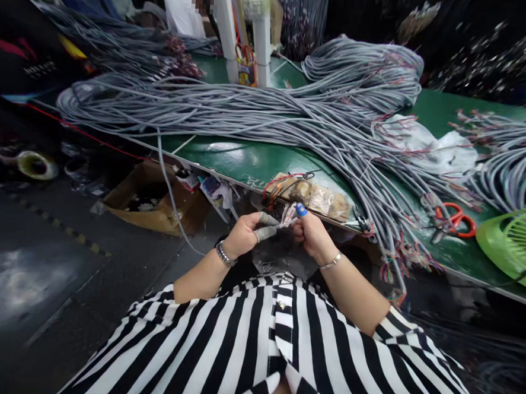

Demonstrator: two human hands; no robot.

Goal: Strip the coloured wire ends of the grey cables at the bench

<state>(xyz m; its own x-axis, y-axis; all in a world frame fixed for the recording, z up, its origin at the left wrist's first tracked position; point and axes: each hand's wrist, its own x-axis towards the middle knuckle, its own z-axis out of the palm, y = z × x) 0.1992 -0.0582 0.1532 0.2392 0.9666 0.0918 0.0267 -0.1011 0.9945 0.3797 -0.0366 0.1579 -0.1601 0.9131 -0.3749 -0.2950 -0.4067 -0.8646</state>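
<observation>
One head-worn camera looks forward and steeply down, near above the left hand [245,234] and right hand [313,236]; the green table [256,161] runs tilted across the far middle, the floor [40,266] at left.

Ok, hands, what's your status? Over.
Left hand, right hand: both pinching the thin wire ends. Grey cable heap on green table just beyond. Scissors off to the right.

Green fan [516,245] cropped by the right edge; pinched wire ends [287,217] too small for detail.
</observation>
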